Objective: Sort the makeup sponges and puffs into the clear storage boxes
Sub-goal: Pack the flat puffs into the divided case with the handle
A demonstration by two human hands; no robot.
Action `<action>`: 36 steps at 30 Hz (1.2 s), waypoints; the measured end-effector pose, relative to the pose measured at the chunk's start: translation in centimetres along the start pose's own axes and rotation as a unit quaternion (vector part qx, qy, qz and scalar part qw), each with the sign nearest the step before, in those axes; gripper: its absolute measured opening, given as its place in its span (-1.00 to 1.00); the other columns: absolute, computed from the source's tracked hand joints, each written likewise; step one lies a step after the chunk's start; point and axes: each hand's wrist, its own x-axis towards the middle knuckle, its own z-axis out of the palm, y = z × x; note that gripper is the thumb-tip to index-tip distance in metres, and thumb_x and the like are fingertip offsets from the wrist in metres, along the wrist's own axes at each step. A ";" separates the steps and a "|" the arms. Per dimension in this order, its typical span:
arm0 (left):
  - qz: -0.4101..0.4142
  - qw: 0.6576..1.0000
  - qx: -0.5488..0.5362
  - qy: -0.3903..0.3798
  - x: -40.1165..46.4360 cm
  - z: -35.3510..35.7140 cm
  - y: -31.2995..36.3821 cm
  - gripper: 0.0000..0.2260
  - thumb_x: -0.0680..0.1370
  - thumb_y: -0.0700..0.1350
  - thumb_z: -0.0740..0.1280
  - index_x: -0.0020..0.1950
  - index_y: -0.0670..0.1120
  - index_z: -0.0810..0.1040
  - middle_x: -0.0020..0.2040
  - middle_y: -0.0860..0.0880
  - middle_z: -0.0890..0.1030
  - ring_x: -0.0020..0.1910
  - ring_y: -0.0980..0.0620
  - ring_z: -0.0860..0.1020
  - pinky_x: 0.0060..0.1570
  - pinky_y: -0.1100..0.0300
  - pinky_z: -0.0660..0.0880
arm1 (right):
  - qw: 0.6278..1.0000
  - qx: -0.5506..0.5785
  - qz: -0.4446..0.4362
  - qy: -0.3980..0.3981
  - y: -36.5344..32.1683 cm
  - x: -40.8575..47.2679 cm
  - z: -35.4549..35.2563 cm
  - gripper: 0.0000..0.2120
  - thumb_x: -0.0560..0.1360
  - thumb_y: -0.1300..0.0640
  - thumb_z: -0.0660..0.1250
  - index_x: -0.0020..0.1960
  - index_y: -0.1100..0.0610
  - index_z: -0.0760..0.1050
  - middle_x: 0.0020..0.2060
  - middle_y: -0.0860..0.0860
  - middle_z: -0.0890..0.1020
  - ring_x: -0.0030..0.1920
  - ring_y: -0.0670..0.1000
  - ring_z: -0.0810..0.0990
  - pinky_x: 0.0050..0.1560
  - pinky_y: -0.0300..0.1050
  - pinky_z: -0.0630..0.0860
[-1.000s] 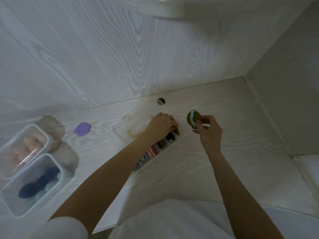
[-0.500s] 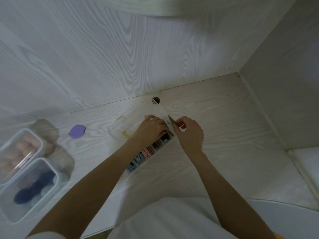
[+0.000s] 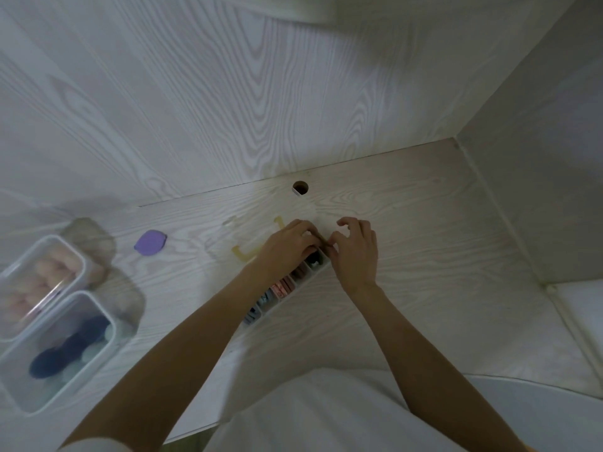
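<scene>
Two hands now met over far end of divided box (image 3: 287, 291); a second ago right hand (image 3: 354, 252) held olive puff (image 3: 321, 239) clear of box, off to its right. Puff since brought in, edge-on, only a thin olive sliver showing between fingertips of both hands. Left hand (image 3: 288, 244) curled over end slot, thumb side against sliver; looks to be steadying or parting slot, exact grip not readable. Right hand pinching sliver with thumb and forefinger, other fingers lifted and loosely bent. Reads as puff being slotted upright into last compartment, not yet let go. Nearer compartments, back toward wrists, already hold dark, pink and blue pieces. Purple sponge (image 3: 150, 243) lying loose well left of fingers, untouched; likely next. Further left, two clear tubs: one with pink sponges (image 3: 39, 278), one with dark blue and pale ones (image 3: 65, 350). Yellowish strip (image 3: 243, 254) flat just beyond left knuckles.
</scene>
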 end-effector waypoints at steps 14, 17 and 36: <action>-0.394 0.883 -0.070 0.246 -11.6 -6.0 -9.1 -0.72 0.53 -0.26 0.25 0.24 -0.13 0.49 0.09 -0.14 0.59 0.08 -0.11 0.52 0.09 0.10 0.39 | 0.984 0.138 0.034 -0.105 -0.1 -1.0 0.5 -0.67 0.52 -0.04 0.29 0.16 0.17 0.47 0.12 0.08 0.49 0.02 0.09 0.55 -0.13 -0.16 0.41; -0.515 0.842 -0.004 0.160 -14.3 -6.3 -14.0 -0.59 0.52 -0.21 0.26 0.38 -0.12 0.37 0.28 -0.27 0.44 0.25 -0.26 0.36 0.25 -0.02 0.27 | 0.986 0.132 0.027 -0.099 -0.9 -0.8 0.9 -0.72 0.53 0.02 0.30 0.15 0.16 0.47 0.12 0.12 0.48 -0.06 0.10 0.56 -0.15 -0.16 0.41; -0.167 0.948 -0.203 0.180 -6.1 -7.6 -5.7 -0.87 0.52 -0.24 0.32 0.04 -0.11 0.54 0.01 -0.04 0.54 -0.09 0.07 0.53 -0.15 0.33 0.48 | 0.994 0.093 -0.025 -0.046 -4.6 -2.3 2.1 -0.73 0.47 0.12 0.39 0.17 0.04 0.56 0.33 0.20 0.36 0.28 0.21 0.34 -0.01 0.01 0.52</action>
